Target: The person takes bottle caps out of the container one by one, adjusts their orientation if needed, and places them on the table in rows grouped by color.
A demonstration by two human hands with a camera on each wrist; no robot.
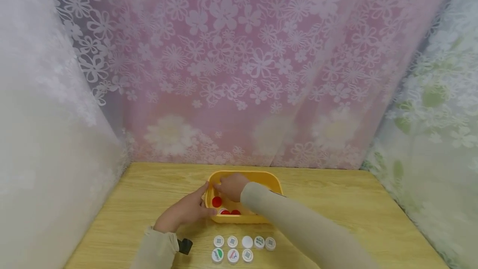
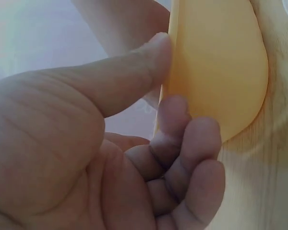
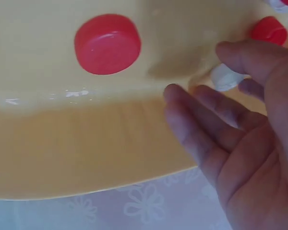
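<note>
A yellow plastic basin (image 1: 242, 219) stands on the table. My left hand (image 1: 188, 209) holds its left end; in the left wrist view the thumb (image 2: 158, 55) lies at the rim and the other fingers are bent by the outer wall. Inside the basin is my right hand (image 1: 231, 186), its fingers apart from the thumb. A red bottle cap (image 3: 108, 45) lies on the basin floor, and a white bottle cap (image 3: 225, 77) shows behind the right thumb, seemingly not pinched. Other red caps (image 1: 235, 212) lie by the near wall. The right forearm hides part of the basin.
Several white bottle caps (image 1: 232, 242) lie in two rows on the wooden table (image 1: 336, 202), in front of the basin. Some have printed tops. A pink floral curtain (image 1: 239, 74) hangs behind the table, with pale curtains at both sides.
</note>
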